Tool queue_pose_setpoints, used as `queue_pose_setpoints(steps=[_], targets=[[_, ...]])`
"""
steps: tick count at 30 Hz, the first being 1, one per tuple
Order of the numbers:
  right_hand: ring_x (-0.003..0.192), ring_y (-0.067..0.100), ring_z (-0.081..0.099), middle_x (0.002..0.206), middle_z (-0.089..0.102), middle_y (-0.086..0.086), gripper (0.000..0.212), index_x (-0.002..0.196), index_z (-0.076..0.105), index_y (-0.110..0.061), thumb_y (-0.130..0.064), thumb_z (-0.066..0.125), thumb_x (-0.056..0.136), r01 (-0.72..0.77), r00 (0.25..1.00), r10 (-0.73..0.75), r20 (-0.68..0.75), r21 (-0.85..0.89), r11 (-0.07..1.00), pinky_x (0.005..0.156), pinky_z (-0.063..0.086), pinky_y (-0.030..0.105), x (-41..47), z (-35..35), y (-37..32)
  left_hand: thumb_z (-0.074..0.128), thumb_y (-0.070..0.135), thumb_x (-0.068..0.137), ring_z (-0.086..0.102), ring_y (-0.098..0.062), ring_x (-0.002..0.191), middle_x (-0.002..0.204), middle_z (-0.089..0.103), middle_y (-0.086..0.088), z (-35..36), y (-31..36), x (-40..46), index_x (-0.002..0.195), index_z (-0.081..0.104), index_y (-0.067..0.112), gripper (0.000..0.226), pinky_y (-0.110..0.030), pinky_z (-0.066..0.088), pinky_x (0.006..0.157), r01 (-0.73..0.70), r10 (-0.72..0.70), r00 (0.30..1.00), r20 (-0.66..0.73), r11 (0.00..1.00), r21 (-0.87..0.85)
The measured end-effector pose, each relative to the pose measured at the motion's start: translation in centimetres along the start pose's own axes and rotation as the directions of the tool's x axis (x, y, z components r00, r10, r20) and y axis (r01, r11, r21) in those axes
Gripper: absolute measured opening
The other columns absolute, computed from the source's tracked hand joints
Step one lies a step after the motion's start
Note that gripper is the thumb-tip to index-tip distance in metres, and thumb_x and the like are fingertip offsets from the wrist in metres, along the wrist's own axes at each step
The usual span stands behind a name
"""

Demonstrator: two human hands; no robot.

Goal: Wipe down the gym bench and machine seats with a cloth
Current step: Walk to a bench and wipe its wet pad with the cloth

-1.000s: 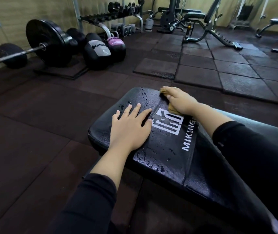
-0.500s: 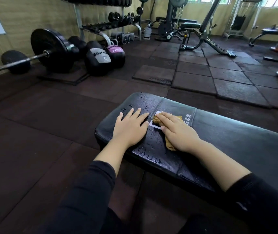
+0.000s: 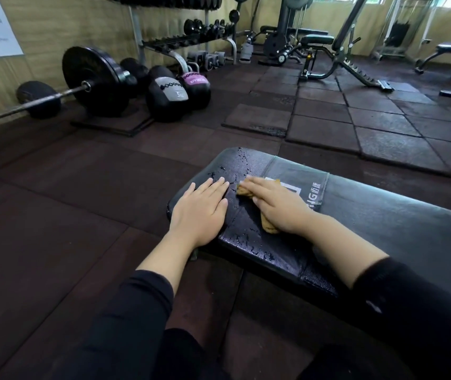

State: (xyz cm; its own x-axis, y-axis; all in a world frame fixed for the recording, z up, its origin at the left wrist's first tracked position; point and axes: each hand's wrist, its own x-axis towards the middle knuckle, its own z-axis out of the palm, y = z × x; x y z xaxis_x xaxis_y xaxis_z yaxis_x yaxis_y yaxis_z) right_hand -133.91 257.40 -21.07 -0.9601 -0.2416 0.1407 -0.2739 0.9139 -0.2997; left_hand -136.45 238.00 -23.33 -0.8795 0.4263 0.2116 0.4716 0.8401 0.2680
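Observation:
A black padded gym bench (image 3: 388,215) runs from the middle of the view to the right edge, its near end dotted with water drops. My left hand (image 3: 201,212) lies flat on the bench's left end, fingers straight and together. My right hand (image 3: 279,208) presses a tan cloth (image 3: 267,227) onto the pad over the white logo, fingers stretched out and slightly blurred. Most of the cloth is hidden under the hand; bits show at the fingertips and below the palm.
A loaded barbell (image 3: 93,82), medicine balls (image 3: 168,94) and a dumbbell rack (image 3: 188,37) stand at the back left. An adjustable bench (image 3: 328,48) and other machines stand at the back. Dark rubber floor tiles (image 3: 314,127) surround the bench. A person's foot shows at the far right.
My right hand has slid the cloth from the far edge of the pad back toward me and leftward over the logo. The left hand has stayed flat on the bench end.

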Motion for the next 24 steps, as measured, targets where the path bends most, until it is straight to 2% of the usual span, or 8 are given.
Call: queue_pose_setpoints(steps=[4, 9, 11, 14, 16, 18, 21, 24], targets=[[0.137, 0.002, 0.024, 0.151, 0.027, -0.016, 0.046, 0.143, 0.033, -0.034, -0.019, 0.039, 0.1, 0.146, 0.984, -0.148, 0.098, 0.033, 0.989, 0.112, 0.012, 0.015, -4.1, -1.9, 2.4, 0.027, 0.032, 0.104, 0.011, -0.005, 0.147, 0.159, 0.019, 0.014, 0.2, -0.2, 0.2, 0.153, 0.025, 0.028, 0.049, -0.03, 0.002, 0.119, -0.009, 0.008, 1.0, -0.016, 1.0, -0.012], [0.14, 0.012, 0.026, 0.153, 0.027, -0.009, 0.045, 0.143, 0.033, -0.031, -0.018, 0.038, 0.1, -0.028, 0.999, 0.029, 0.043, -0.022, 0.999, 0.108, 0.012, 0.015, -1.1, -2.4, 4.4, 0.03, 0.031, 0.103, 0.014, -0.006, 0.147, 0.158, 0.023, 0.015, 0.4, -0.1, 0.3, 0.151, 0.03, 0.029, 0.048, -0.03, 0.004, 0.119, -0.004, 0.003, 0.999, -0.053, 1.0, -0.021], [0.141, 0.013, 0.022, 0.155, 0.023, -0.01, 0.045, 0.144, 0.031, -0.031, -0.021, 0.036, 0.101, -0.075, 0.997, 0.075, 0.006, -0.053, 0.996, 0.11, 0.013, 0.021, 0.4, -1.3, 2.8, 0.03, 0.031, 0.104, 0.015, -0.006, 0.147, 0.158, 0.023, 0.015, 0.4, -0.1, 0.2, 0.151, 0.029, 0.03, 0.048, -0.029, 0.004, 0.118, -0.006, 0.005, 0.998, -0.058, 1.0, -0.013], [0.14, 0.012, 0.023, 0.154, 0.023, -0.01, 0.046, 0.145, 0.032, -0.031, -0.019, 0.037, 0.1, 0.039, 0.999, -0.039, -0.007, -0.066, 0.997, 0.108, 0.012, 0.015, -0.8, -0.5, 0.8, 0.029, 0.031, 0.104, 0.014, -0.006, 0.147, 0.158, 0.022, 0.015, 0.4, -0.2, 0.1, 0.151, 0.028, 0.03, 0.048, -0.029, 0.003, 0.118, -0.008, 0.008, 0.998, -0.057, 1.0, -0.004], [0.138, 0.004, 0.024, 0.152, 0.026, -0.013, 0.045, 0.143, 0.035, -0.031, -0.018, 0.036, 0.1, 0.165, 0.986, -0.164, 0.04, -0.008, 0.986, 0.107, 0.008, 0.007, -3.2, -1.0, 1.1, 0.03, 0.031, 0.104, 0.014, -0.006, 0.147, 0.158, 0.022, 0.015, 0.4, -0.3, 0.1, 0.151, 0.029, 0.03, 0.048, -0.029, 0.003, 0.118, -0.011, 0.01, 0.998, -0.06, 1.0, -0.011], [0.135, -0.002, 0.025, 0.149, 0.03, -0.016, 0.045, 0.142, 0.038, -0.032, -0.016, 0.039, 0.099, 0.214, 0.971, -0.22, 0.089, 0.063, 0.975, 0.109, 0.008, 0.005, -4.8, -2.2, 2.5, 0.03, 0.031, 0.104, 0.014, -0.006, 0.147, 0.158, 0.023, 0.015, 0.4, -0.3, 0.2, 0.151, 0.03, 0.03, 0.047, -0.028, 0.003, 0.118, -0.009, 0.007, 0.998, -0.063, 1.0, -0.026], [0.137, 0.004, 0.029, 0.149, 0.033, -0.015, 0.047, 0.139, 0.037, -0.037, -0.014, 0.041, 0.099, 0.114, 0.989, -0.117, 0.093, 0.04, 0.993, 0.113, 0.016, 0.017, -3.6, -3.1, 5.1, 0.031, 0.031, 0.103, 0.015, -0.006, 0.146, 0.158, 0.023, 0.015, 0.5, -0.3, 0.3, 0.151, 0.031, 0.03, 0.047, -0.029, 0.003, 0.118, -0.009, 0.007, 0.997, -0.071, 1.0, -0.028], [0.139, 0.012, 0.026, 0.152, 0.028, -0.011, 0.044, 0.141, 0.036, -0.033, -0.018, 0.039, 0.1, -0.022, 0.999, 0.023, 0.028, -0.014, 1.0, 0.11, 0.015, 0.021, -0.4, -2.3, 3.8, 0.031, 0.031, 0.104, 0.015, -0.006, 0.146, 0.157, 0.024, 0.015, 0.5, -0.3, 0.2, 0.15, 0.031, 0.03, 0.047, -0.029, 0.004, 0.118, -0.014, 0.012, 0.998, -0.07, 0.999, -0.029]])
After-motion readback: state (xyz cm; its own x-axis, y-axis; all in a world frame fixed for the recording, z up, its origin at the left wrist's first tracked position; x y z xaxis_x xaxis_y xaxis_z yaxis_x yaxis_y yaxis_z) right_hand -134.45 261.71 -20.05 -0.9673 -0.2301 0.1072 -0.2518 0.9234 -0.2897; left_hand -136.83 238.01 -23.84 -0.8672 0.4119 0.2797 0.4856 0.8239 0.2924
